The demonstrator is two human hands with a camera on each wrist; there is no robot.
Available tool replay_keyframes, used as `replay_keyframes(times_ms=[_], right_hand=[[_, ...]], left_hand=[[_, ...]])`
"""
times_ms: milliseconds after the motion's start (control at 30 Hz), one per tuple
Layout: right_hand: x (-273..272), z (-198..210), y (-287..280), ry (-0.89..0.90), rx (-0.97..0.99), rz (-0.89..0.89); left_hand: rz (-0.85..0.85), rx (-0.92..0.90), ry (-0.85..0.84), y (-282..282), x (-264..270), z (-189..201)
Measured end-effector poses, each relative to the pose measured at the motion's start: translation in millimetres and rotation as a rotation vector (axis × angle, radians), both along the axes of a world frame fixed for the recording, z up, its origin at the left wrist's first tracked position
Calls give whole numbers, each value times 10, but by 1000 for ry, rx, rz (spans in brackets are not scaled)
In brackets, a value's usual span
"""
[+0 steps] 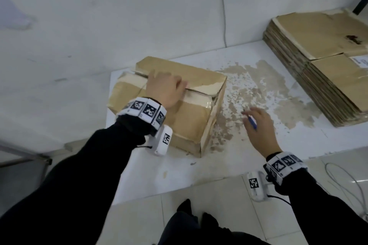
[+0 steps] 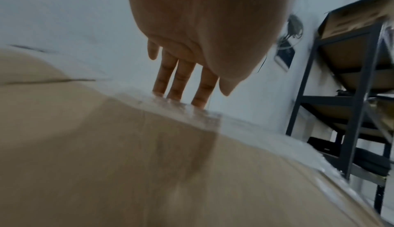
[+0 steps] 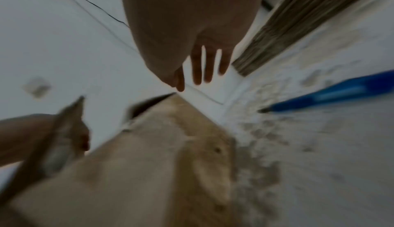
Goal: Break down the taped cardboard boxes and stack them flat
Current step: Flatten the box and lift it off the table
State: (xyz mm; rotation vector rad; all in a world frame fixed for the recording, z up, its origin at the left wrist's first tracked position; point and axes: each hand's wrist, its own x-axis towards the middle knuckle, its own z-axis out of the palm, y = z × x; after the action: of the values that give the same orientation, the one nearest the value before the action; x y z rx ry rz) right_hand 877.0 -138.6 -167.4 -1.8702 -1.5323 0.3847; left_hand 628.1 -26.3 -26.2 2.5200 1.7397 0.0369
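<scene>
The left hand (image 1: 166,88) lay on the one taped box (image 1: 191,123) at frame centre, fingers (image 2: 180,81) extended down onto the tape at its top seam. The right hand (image 1: 259,128) hovered open, fingers spread, over one blue pen (image 1: 252,122); whether it touched the pen could not be told. One stack of flattened boxes (image 1: 326,61) sat upper right, and only the left wrist view showed one dark shelf rack (image 2: 349,82).

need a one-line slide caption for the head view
Left hand presses the taped cardboard box; right hand hovers over a blue pen.
</scene>
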Motion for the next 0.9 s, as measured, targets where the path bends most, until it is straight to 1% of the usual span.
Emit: replay_keyframes(times_ms=[33,67,100,133,167,200,267,300,333,367,467,500,567,600,633,700,767,833,867,900], right_hand=[[-139,182,31,30,103,91],[-273,334,71,45,156,193],[-393,432,117,47,163,286],[-486,477,162,36,150,369],[-551,498,203,-1,135,432],[-589,494,241,-75,144,469],[-618,476,287,-305,145,498],[-624,486,308,-399,127,502],[-631,500,329,-450,109,500],[-637,524,348,-468,111,488],[-601,630,481,-430,152,394],[-561,705,565,-379,109,353],[-452,863,812,-227,-18,304],[-405,924,974,-182,-69,291],[-363,957,1148,-178,-110,279],[-302,1011,1455,-226,-230,242],[-274,969,1695,-348,-463,183],[-338,875,1785,-387,-655,114],[-430,833,1783,-432,-696,75],[-560,808,1749,-519,-692,31]], left_hand=[[-5,51,-13,-36,-35,134],[-10,86,-9,-84,-89,262],[-14,94,4,-137,-169,382],[-19,64,8,-192,-273,473],[-19,-11,1,-248,-398,536],[-11,-123,4,-302,-535,557],[-16,-360,81,-443,-753,505],[-19,-443,139,-490,-838,417],[-19,-479,197,-514,-898,307],[-27,-460,250,-533,-930,193],[-176,-266,367,-508,-917,-177],[-215,-240,368,-485,-894,-278],[-243,-249,310,-422,-846,-434],[-249,-254,276,-390,-830,-490],[-250,-253,253,-363,-813,-526],[-248,-240,241,-313,-790,-568],[-250,-216,263,-280,-790,-589],[-266,-164,295,-300,-791,-609],[-278,-129,309,-310,-806,-624],[-286,-96,317,-319,-819,-637]])
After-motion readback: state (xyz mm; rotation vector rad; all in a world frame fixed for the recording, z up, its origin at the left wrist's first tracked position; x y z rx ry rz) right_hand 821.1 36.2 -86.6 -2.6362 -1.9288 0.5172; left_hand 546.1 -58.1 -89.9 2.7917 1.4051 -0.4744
